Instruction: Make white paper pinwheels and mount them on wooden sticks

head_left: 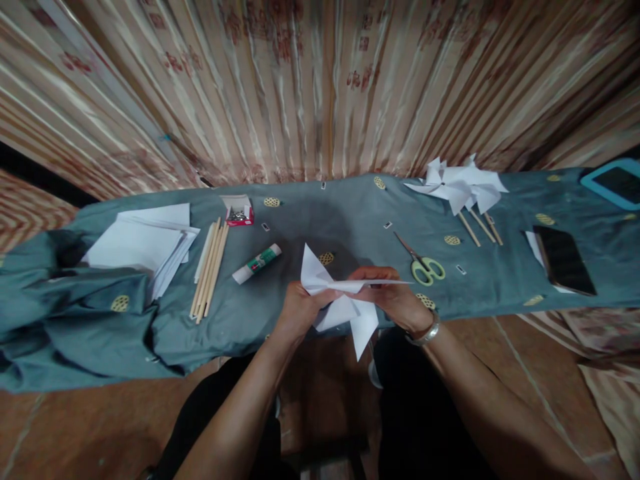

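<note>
A white paper pinwheel (364, 328) is held between my two hands over the front edge of the cloth-covered table. My left hand (303, 305) is closed on its left side, with one pointed blade standing up beside the thumb. On the right side, my right hand (387, 293) pinches the paper, and a bracelet circles that wrist. Parts of the fingers are hidden by the folded blades. A glue stick (257, 264) lies to the left of my hands. Scissors (424, 267) with pale green handles rest just beyond my right hand.
At left are white paper sheets (137, 243), several wooden sticks (210, 272) and a small open box (239, 212) of metal pieces. Finished-looking pinwheels (463, 187) on sticks lie back right. A phone (565, 260) and a blue-framed device (613, 183) sit farther right. A curtain (320, 87) hangs behind.
</note>
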### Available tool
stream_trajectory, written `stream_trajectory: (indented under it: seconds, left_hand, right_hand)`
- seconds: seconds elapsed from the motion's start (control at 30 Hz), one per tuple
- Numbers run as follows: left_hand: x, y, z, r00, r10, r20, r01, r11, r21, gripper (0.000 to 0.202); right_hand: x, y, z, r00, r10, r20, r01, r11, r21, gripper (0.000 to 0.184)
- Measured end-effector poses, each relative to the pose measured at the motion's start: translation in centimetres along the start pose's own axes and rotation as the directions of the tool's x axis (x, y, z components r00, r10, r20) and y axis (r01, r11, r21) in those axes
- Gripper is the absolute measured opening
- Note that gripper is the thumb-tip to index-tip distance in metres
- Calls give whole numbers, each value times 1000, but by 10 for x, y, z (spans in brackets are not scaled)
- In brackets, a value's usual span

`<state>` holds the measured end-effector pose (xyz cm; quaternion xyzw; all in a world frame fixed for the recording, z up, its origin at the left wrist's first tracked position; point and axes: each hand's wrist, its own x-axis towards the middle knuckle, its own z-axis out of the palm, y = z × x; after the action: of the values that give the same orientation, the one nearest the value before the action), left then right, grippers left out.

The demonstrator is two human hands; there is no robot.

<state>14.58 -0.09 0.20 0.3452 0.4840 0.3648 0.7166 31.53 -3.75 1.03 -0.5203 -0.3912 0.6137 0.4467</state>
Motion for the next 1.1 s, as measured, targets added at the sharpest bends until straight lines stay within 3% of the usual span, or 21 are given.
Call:
stream_trajectory:
  seconds: [0.6,0.87,1.1]
  left_hand:
    - [1,-5,-1,999,30,-23,-30,999,21,31]
    - [1,-1,0,999,43,-16,-43,999,1,29]
    - [1,-2,-3,1000,30,-2,-30,999,21,32]
  right_hand:
    - [0,-4,5,999,-18,-28,17,998,-58,25]
    - [6,-7,8,1000,17,2,-17,997,78,36]
    - [5,-7,7,998,38,43,-41,996,82,33]
